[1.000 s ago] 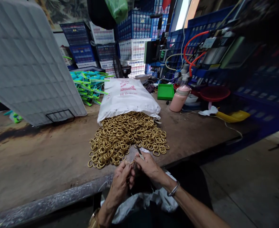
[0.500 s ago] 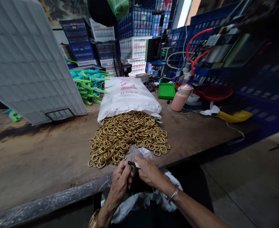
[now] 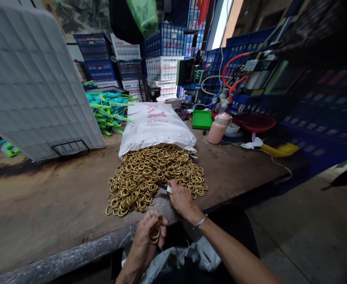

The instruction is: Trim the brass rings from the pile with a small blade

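A heap of brass rings (image 3: 152,175) spills from an open white sack (image 3: 155,122) onto the worn wooden bench (image 3: 43,205). My left hand (image 3: 146,240) hangs at the bench's near edge, closed round a few brass rings (image 3: 155,233). My right hand (image 3: 181,197) reaches forward to the near side of the heap, fingers pinched on a small dark tool with a pale handle (image 3: 166,188) whose tip touches the rings. A bracelet circles my right wrist.
A grey gridded panel (image 3: 34,83) leans at the left. Teal and green plastic parts (image 3: 108,106), a green tray (image 3: 201,118), a pink bottle (image 3: 217,128), a red bowl (image 3: 256,122) and a yellow scoop (image 3: 280,149) stand behind. Stacked crates fill the back. A plastic bag (image 3: 173,258) lies in my lap.
My hands have parted: the right one moved forward with the tool to the heap, the left one dropped back to the bench edge holding rings.
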Available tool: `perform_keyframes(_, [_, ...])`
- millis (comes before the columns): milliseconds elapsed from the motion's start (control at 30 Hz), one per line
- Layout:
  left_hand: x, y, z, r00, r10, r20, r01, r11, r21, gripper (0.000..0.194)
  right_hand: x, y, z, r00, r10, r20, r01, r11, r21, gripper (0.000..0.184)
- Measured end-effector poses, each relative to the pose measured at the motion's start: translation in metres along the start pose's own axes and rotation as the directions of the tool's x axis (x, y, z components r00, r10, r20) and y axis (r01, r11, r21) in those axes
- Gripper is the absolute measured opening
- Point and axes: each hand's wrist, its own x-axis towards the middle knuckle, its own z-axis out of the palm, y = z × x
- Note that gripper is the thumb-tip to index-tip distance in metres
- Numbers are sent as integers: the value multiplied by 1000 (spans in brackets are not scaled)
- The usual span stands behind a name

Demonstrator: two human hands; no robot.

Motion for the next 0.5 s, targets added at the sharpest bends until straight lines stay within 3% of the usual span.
perform_keyframes(133, [0, 5, -1, 999, -39, -16, 38, 996, -76, 23, 4, 0, 1, 1000, -3, 12, 3, 1000, -16, 18])
perform_keyframes(267, [1, 8, -5, 999, -21, -46, 17, 996, -91, 23, -1, 6, -3, 998, -57, 1, 57, 996, 70, 20])
perform_keyframes(400, [7, 8, -4, 993, 88, -72, -86, 996, 31, 23, -11, 7, -9, 994, -88, -61, 103, 946, 309, 14])
perform_keyframes(500, [13, 8, -2, 972, 202, -116, -170, 955, 242, 22, -18, 2, -15, 999, -37, -37, 51, 814, 579, 13])
